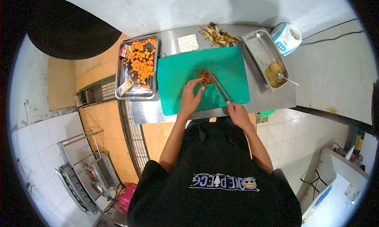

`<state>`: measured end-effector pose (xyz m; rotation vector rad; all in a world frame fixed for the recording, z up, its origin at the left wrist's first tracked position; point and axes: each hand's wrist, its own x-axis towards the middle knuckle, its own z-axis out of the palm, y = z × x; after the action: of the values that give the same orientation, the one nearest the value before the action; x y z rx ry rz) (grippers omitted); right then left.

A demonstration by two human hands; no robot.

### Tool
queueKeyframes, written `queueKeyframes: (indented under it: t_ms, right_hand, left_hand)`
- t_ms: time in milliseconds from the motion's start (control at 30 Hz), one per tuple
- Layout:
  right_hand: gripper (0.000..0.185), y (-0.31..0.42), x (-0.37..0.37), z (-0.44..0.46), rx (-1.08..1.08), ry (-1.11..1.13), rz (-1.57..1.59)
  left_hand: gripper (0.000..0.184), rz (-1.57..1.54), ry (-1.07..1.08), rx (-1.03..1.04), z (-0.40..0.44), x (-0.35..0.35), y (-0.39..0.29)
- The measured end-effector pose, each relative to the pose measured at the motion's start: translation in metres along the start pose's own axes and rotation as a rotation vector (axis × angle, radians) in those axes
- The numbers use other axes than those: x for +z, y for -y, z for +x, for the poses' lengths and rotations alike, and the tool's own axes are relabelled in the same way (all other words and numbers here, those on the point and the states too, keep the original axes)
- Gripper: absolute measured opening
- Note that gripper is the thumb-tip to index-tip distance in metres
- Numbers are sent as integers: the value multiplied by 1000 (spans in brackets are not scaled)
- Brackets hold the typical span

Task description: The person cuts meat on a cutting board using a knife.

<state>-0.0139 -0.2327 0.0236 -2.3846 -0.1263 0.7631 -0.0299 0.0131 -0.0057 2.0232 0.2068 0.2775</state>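
A green cutting board [173, 81] lies on the steel table. Near its middle is a small heap of chopped brown food [205, 76]. My left hand [191, 96] is at the heap's lower left, thumb and fingers apart, fingertips at its edge. The handle of a knife [219, 87] is in my right hand [238, 113], at the board's lower edge. Its blade points up and left, with the tip beside the right side of the heap.
On the left stands a metal tray [118, 75] of orange pieces. Behind the board are a white block [188, 43] and a pile of peels [218, 35]. To the right are a steel pan [258, 43] with yellowish food and a spoon [287, 79], and a white-and-teal appliance [287, 39].
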Motion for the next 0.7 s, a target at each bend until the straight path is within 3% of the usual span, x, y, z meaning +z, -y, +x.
queueKeyframes:
  t_ms: [100,167,267,333,400,467,567,700]
  right_hand:
    - [55,7,0,2,8,-5,-35]
    - [54,2,3,2,17,14,8]
    - [54,-5,3,5,-95,-12,48]
    - [52,4,-10,7,158,284,350]
    - [49,-1,-8,11,158,318,491]
    - [47,-10,-8,12,169,348,631]
    - [42,-9,-22,17,180,500,850]
    - [37,-17,-26,16,156,562,924]
  left_hand:
    - [36,87,-37,63,6,3,7]
    - [32,66,-5,-86,7,6,8]
    - [32,37,19,-88,14,4,-1]
    - [35,94,27,-56,15,7,1]
    - [39,150,50,-24,12,12,-6]
    - [53,501,40,10,3,19,-22]
    - [64,638,97,156,-16,26,-29]
    - [63,677,154,236,-39,34,-24]
